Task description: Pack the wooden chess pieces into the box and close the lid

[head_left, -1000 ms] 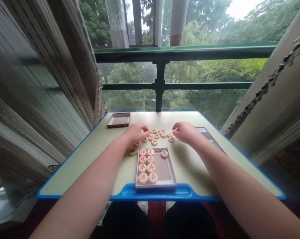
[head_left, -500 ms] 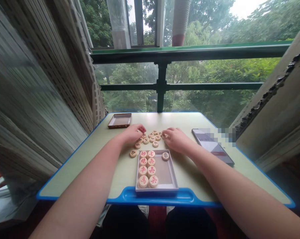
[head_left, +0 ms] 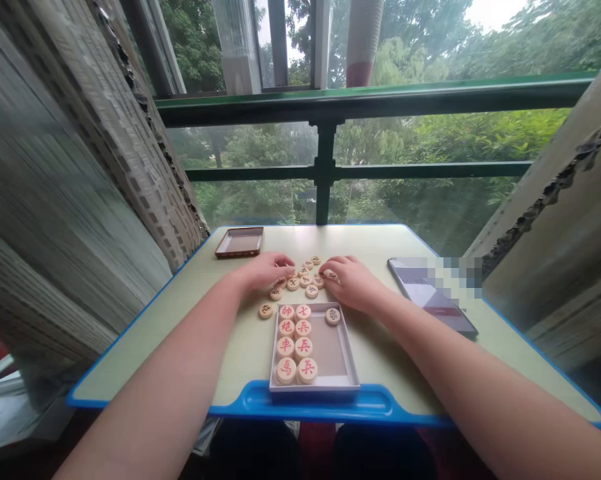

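Round wooden Chinese chess pieces with dark characters lie in a loose cluster [head_left: 305, 281] at mid-table. From the left, my left hand [head_left: 266, 272] reaches in, its fingers and thumb bent together on a piece at the cluster's edge. Opposite it, my right hand [head_left: 353, 283] has its fingertips closed round a piece, mostly covered by the fingers. A shallow white-edged box [head_left: 335, 357] stands nearer me. Red-character pieces [head_left: 303, 328] fill two columns on its left, and one dark-character piece [head_left: 332, 317] sits at its upper right. A single piece [head_left: 266, 311] lies beside the box.
A brown box lid [head_left: 239, 243] rests at the table's far left. A phone or tablet [head_left: 430, 300] lies on the right. The pale table [head_left: 180, 347] has a blue rim with a molded trough [head_left: 320, 402] at the front. Curtains hang on both sides; a green railing [head_left: 325, 167] stands beyond.
My left fingers have come down and closed in on the pieces. My right hand has shifted slightly, and some pieces at the cluster's far right have moved. The view has tilted a little.
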